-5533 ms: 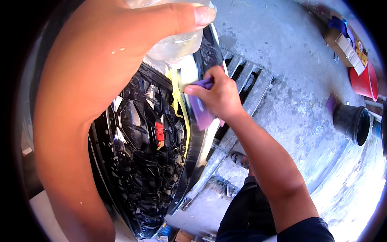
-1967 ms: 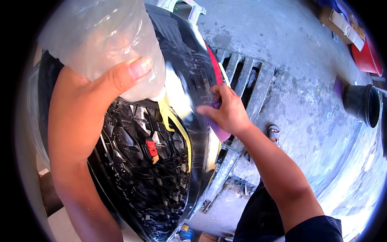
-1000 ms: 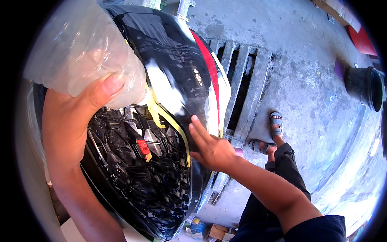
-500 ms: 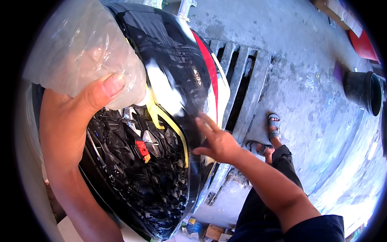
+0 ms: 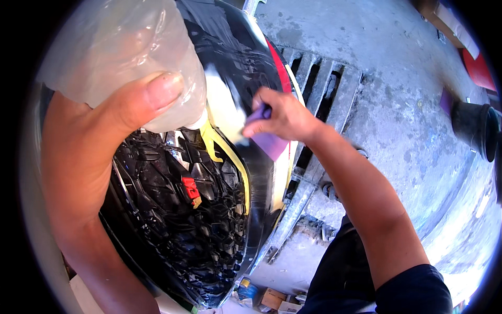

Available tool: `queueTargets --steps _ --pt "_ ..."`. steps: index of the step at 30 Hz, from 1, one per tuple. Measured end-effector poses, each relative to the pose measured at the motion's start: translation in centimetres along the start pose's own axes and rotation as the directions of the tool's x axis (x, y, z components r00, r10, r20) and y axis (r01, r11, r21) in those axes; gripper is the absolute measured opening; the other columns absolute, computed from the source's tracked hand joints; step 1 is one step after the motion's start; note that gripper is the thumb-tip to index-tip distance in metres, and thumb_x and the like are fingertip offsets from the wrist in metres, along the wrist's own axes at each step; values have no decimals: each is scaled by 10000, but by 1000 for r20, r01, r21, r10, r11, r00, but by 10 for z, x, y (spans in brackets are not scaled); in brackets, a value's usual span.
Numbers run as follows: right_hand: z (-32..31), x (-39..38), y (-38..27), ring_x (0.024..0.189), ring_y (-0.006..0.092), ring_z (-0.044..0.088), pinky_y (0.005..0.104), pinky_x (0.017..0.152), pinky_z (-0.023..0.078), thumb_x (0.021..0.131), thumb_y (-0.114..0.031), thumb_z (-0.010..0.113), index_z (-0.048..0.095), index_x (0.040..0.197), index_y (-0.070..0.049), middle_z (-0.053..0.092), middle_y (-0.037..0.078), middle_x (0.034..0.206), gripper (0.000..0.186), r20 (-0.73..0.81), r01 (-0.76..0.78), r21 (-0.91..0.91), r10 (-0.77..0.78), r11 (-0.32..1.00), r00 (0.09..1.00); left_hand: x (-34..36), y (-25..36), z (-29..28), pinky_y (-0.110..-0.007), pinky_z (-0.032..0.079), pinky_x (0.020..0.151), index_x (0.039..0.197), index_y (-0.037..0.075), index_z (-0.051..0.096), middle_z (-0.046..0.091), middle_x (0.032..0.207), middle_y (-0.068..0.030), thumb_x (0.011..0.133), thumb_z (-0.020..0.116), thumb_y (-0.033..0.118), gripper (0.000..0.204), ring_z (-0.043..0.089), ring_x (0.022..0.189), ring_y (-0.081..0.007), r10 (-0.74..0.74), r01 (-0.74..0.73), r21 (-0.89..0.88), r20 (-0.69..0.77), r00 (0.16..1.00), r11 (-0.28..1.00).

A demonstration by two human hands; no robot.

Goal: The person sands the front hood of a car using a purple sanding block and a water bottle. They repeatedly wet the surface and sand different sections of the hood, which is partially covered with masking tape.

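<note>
My left hand (image 5: 107, 128) is wrapped round a cloudy, crumpled plastic bottle (image 5: 133, 36), its mouth angled down toward a black car bumper (image 5: 214, 39). In my right hand (image 5: 285, 112) is a purple sheet of sandpaper (image 5: 271, 145), pinched between thumb and fingers at the bumper's right side. Beside the sandpaper lies a pale, sanded-looking patch (image 5: 220, 99). Yellow masking tape (image 5: 240, 175) follows the edge of the black grille (image 5: 183, 246), with one loose end hanging below the bottle. A red clip (image 5: 191, 187) shows among the grille parts.
A slotted drain grate (image 5: 340, 91) crosses the concrete floor (image 5: 402, 120) right of the bumper. Farther right stands a black bucket (image 5: 465, 125). Small boxes (image 5: 273, 298) sit at the lower edge, near my leg (image 5: 334, 272).
My right hand has moved up along the bumper, from spread fingers on its surface to a pinch with the purple sandpaper showing. The view has shifted slightly; my left hand still holds the bottle.
</note>
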State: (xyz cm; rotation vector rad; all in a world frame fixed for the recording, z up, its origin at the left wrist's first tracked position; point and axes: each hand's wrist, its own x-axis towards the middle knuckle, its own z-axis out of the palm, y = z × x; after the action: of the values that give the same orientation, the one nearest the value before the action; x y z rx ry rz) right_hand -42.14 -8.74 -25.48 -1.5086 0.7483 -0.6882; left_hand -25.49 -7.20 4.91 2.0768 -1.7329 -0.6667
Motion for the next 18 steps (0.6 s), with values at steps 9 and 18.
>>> queueTargets --steps 9,18 --pt "-6 8 -5 719 222 629 371 671 516 651 -416 895 586 922 -55 623 81 775 547 90 53 8 -53 999 994 -4 4 13 -399 376 1073 1377 -23 478 564 1301 -160 847 740 276 663 535 1215 -253 -3 4 10 -56 998 1000" --pt "-12 28 -11 761 164 604 336 667 505 634 -450 902 561 902 -77 616 42 796 573 60 42 76 -46 996 997 -3 6 19 -412 379 1075 1386 -22 467 555 1313 -167 850 738 283 673 533 1222 -263 1 0 17 -111 994 1000"
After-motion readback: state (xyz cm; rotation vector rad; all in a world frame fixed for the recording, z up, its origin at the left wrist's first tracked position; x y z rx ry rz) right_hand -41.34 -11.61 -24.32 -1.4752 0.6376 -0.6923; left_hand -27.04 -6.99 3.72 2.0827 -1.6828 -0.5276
